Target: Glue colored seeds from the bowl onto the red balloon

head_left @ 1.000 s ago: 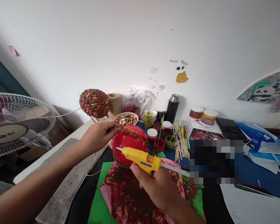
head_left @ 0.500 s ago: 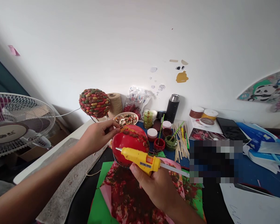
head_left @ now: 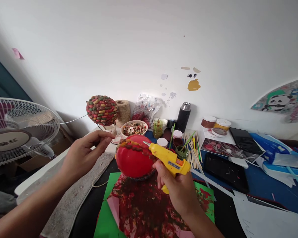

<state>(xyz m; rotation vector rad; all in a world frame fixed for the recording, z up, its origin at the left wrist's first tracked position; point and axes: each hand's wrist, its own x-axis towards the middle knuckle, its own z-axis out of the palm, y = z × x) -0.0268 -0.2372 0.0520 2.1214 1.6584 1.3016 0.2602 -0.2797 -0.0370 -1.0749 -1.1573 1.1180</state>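
Observation:
My right hand (head_left: 180,190) is wrapped round the grip of a yellow hot glue gun (head_left: 167,158). The gun's metal nozzle points left, over the upper right of a red balloon (head_left: 135,162). A band of painted shell pieces in orange, brown and red (head_left: 132,145) runs across the balloon's top. Left of the balloon and apart from it is my left hand (head_left: 81,155), with thumb and index finger brought together; what is between them, if anything, is too small to make out. Under the balloon lies a paint-stained sheet (head_left: 149,205).
Behind stands a bowl of shell pieces (head_left: 134,128). A shell-covered ball lamp (head_left: 101,110), a twine spool (head_left: 123,112) and a black flask (head_left: 183,117) line the wall. Right are paint jars (head_left: 181,152), wooden sticks (head_left: 196,158) and a black tablet (head_left: 225,172). A fan (head_left: 20,132) is left.
My left hand has drawn back left from the balloon's top. My right hand has carried the glue gun right and up, so its nozzle is now near the shell band.

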